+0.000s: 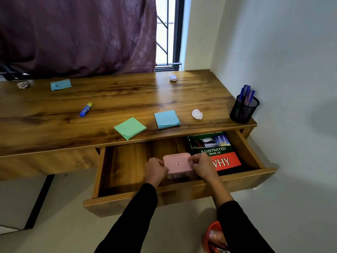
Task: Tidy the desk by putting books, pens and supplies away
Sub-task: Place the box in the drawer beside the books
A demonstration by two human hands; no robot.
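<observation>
A small box with a pink lid (177,163) sits inside the open wooden drawer (125,198). My left hand (156,170) grips its left side and my right hand (201,166) grips its right side. To the right of the box in the drawer lies a green and red book (217,152). On the desk (113,95) lie a green sticky-note pad (129,128), a blue pad (166,119), another blue pad (60,84) and a blue glue stick (86,109). A black mesh cup (244,110) holds several pens.
Three crumpled paper balls lie on the desk: one near the right (197,114), one at the back (172,77) and one at far left (22,85). An orange bin (212,238) stands on the floor below my right arm. The wall is close on the right.
</observation>
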